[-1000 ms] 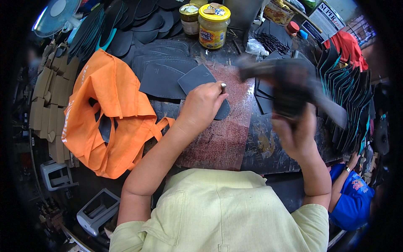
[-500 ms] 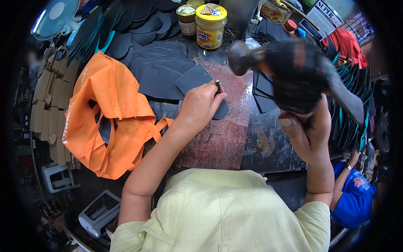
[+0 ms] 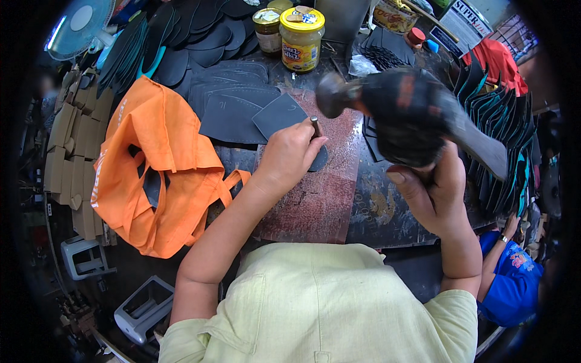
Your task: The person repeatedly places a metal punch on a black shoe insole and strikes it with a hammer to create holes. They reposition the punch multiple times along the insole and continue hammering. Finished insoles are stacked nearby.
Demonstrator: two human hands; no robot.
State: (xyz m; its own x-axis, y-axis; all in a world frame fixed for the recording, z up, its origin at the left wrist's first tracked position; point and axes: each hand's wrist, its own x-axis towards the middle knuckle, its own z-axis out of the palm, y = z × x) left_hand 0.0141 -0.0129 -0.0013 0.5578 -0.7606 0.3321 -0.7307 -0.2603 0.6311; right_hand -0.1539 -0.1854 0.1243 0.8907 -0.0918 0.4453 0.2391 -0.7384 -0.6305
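In my left hand (image 3: 289,154) a short metal punch (image 3: 315,126) stands upright, its round end showing above my fingers. Beneath that hand lies a dark cut piece (image 3: 279,115) with a rounded end, on a worn reddish mat (image 3: 308,212). My right hand (image 3: 433,193) is wrapped round a hammer (image 3: 399,109), raised to the right of the punch and apart from it. The hammer has a round metal face, a flat flared end and black wrapping, slightly blurred. A stack of dark stitched-edge pieces (image 3: 227,118) sits just beyond my left hand.
An orange cloth bag (image 3: 163,163) lies on the left side of the dark table (image 3: 387,206). Jars, one a yellow-lidded jar (image 3: 301,45), stand at the back. Teal-edged sole pieces (image 3: 502,139) are stacked at right. A person in a blue shirt (image 3: 514,278) is at lower right.
The hammer and my right hand have shifted left, toward the punch, and slightly down at the flared end. My left hand and the punch have hardly moved.
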